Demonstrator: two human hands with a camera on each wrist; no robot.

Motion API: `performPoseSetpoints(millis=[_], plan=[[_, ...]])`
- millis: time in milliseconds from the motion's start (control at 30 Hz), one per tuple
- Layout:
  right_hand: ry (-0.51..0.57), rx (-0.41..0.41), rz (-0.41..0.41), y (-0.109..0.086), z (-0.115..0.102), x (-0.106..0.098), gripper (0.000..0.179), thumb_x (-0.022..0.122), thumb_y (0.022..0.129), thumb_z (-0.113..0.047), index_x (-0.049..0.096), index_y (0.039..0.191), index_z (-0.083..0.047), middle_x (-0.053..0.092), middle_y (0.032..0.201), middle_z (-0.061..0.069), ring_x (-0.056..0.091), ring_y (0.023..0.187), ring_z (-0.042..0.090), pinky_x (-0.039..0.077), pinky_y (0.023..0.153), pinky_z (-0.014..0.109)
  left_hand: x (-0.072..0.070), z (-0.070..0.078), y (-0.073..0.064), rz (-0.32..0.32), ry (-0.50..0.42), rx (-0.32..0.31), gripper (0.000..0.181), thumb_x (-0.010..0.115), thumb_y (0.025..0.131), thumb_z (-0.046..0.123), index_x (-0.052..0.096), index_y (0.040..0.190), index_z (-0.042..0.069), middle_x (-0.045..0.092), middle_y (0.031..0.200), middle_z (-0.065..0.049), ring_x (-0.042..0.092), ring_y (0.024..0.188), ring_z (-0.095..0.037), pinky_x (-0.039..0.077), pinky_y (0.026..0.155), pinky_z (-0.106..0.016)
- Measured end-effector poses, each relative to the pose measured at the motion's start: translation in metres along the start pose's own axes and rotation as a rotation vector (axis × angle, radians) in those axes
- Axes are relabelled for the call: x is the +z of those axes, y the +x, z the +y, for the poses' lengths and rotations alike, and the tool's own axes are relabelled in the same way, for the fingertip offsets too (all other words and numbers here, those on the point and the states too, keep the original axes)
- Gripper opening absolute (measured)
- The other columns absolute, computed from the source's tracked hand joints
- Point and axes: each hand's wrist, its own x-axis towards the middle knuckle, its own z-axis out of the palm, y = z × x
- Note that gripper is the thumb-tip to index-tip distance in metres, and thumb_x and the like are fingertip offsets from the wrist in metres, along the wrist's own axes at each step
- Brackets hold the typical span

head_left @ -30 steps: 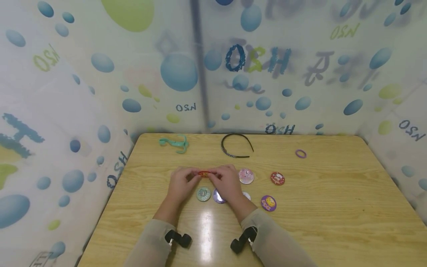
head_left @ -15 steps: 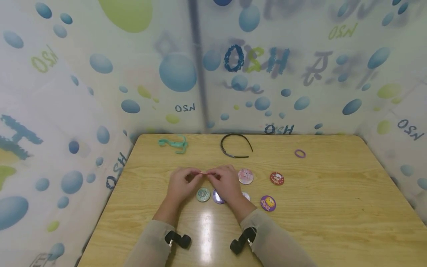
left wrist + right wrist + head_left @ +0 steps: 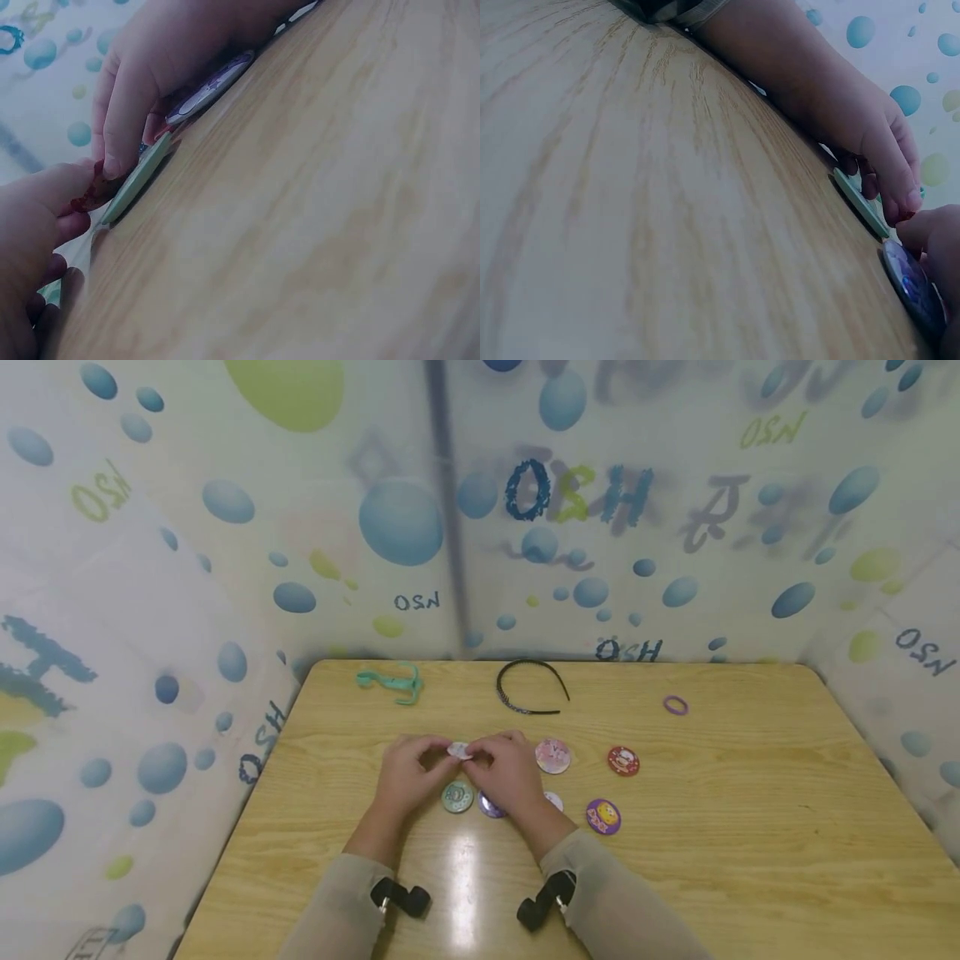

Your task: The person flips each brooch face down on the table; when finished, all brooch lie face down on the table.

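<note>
Both hands meet over the middle of the table, pinching one small round badge (image 3: 460,750) between thumbs and fingers. Its pale side shows in the head view, while its red side shows in the left wrist view. The left hand (image 3: 408,770) grips its left edge and the right hand (image 3: 512,768) its right edge. Just below lie a green badge (image 3: 457,797) and a purple badge (image 3: 491,804), the latter partly covered by the right hand. A pink badge (image 3: 553,756) lies right beside the right hand, and a whitish badge (image 3: 554,802) is half hidden by the right wrist.
Farther right lie a red badge (image 3: 623,761) and a purple badge with a yellow figure (image 3: 603,817). Along the back of the wooden table (image 3: 750,860) are a green claw-shaped clip (image 3: 393,682), a black headband (image 3: 504,690) and a purple ring (image 3: 676,705). Patterned walls stand close behind.
The held badge has turned between the fingers: its red face showed first, then its thin edge, now its pale side. Both hands stay in nearly the same place.
</note>
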Motion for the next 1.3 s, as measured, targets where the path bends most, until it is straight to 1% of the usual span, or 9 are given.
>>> performPoseSetpoints(millis=[167, 333, 467, 567, 700, 933, 1100, 1200, 1300], plan=[[-0.013, 0.008, -0.029, 0.0004, 0.0017, 0.0001, 0.034, 0.083, 0.090, -0.046, 0.083, 0.119, -0.029, 0.069, 0.083, -0.012, 0.060, 0.112, 0.021, 0.050, 0.089, 0.039, -0.0001, -0.0014, 0.0010, -0.018, 0.005, 0.023, 0.036, 0.089, 0.087, 0.040, 0.081, 0.115, 0.019, 0.079, 0.113, 0.004, 0.064, 0.109, -0.023, 0.046, 0.098, -0.050], [-0.026, 0.003, -0.037, 0.0013, 0.0022, -0.0006, 0.042, 0.084, 0.089, -0.048, 0.081, 0.125, -0.028, 0.066, 0.080, -0.013, 0.059, 0.113, 0.021, 0.050, 0.088, 0.039, -0.0002, -0.0012, 0.0025, -0.026, 0.011, 0.046, 0.038, 0.091, 0.086, 0.038, 0.080, 0.116, 0.018, 0.079, 0.115, 0.003, 0.064, 0.112, -0.024, 0.045, 0.101, -0.051], [-0.044, 0.003, -0.047, 0.0022, 0.0031, -0.0007, 0.045, 0.084, 0.088, -0.048, 0.079, 0.128, -0.028, 0.072, 0.089, -0.011, 0.059, 0.117, 0.023, 0.051, 0.091, 0.042, -0.0003, -0.0011, 0.0033, -0.031, 0.030, 0.061, 0.040, 0.092, 0.084, 0.039, 0.080, 0.117, 0.020, 0.079, 0.115, 0.004, 0.063, 0.110, -0.024, 0.044, 0.099, -0.049], [-0.056, -0.009, -0.051, 0.0028, 0.0039, -0.0010, 0.047, 0.085, 0.087, -0.045, 0.078, 0.130, -0.027, 0.077, 0.102, -0.009, 0.059, 0.120, 0.024, 0.051, 0.095, 0.045, -0.0007, -0.0006, 0.0035, -0.035, 0.041, 0.070, 0.041, 0.092, 0.084, 0.040, 0.079, 0.117, 0.020, 0.079, 0.115, 0.005, 0.063, 0.109, -0.023, 0.042, 0.097, -0.049], [-0.065, -0.019, -0.056, 0.0035, 0.0041, -0.0014, 0.047, 0.085, 0.087, -0.041, 0.078, 0.131, -0.026, 0.078, 0.114, -0.008, 0.059, 0.120, 0.025, 0.050, 0.099, 0.046, -0.0010, -0.0001, 0.0038, -0.038, 0.039, 0.070, 0.041, 0.093, 0.083, 0.038, 0.079, 0.117, 0.020, 0.079, 0.115, 0.004, 0.062, 0.109, -0.024, 0.041, 0.097, -0.049], [-0.087, -0.022, -0.060, 0.0032, 0.0024, -0.0028, 0.043, 0.085, 0.090, -0.038, 0.078, 0.131, -0.026, 0.078, 0.117, -0.008, 0.060, 0.119, 0.027, 0.049, 0.101, 0.047, 0.0002, -0.0006, 0.0049, -0.034, 0.061, 0.087, 0.041, 0.093, 0.084, 0.035, 0.078, 0.119, 0.019, 0.078, 0.117, 0.004, 0.063, 0.111, -0.026, 0.042, 0.098, -0.051], [-0.161, -0.101, -0.048, 0.0007, 0.0017, -0.0027, 0.041, 0.082, 0.093, -0.037, 0.077, 0.132, -0.026, 0.079, 0.116, -0.008, 0.063, 0.114, 0.027, 0.053, 0.098, 0.046, 0.0003, -0.0002, 0.0036, -0.035, 0.070, 0.091, 0.040, 0.092, 0.085, 0.030, 0.078, 0.120, 0.017, 0.078, 0.118, 0.002, 0.063, 0.111, -0.028, 0.043, 0.099, -0.053], [-0.194, -0.201, 0.002, -0.0011, 0.0011, -0.0039, 0.038, 0.082, 0.092, -0.034, 0.078, 0.128, -0.023, 0.079, 0.116, -0.007, 0.066, 0.109, 0.026, 0.054, 0.096, 0.045, 0.0003, -0.0004, 0.0020, -0.033, 0.078, 0.098, 0.040, 0.091, 0.084, 0.029, 0.078, 0.120, 0.016, 0.078, 0.119, 0.001, 0.064, 0.110, -0.029, 0.044, 0.098, -0.054], [-0.183, -0.311, 0.073, -0.0023, -0.0002, -0.0076, 0.032, 0.083, 0.090, -0.027, 0.080, 0.121, -0.019, 0.080, 0.114, -0.004, 0.069, 0.107, 0.025, 0.053, 0.097, 0.044, 0.0004, -0.0019, 0.0006, -0.033, 0.086, 0.114, 0.041, 0.090, 0.084, 0.029, 0.078, 0.121, 0.015, 0.078, 0.120, 0.000, 0.064, 0.109, -0.030, 0.045, 0.096, -0.053]])
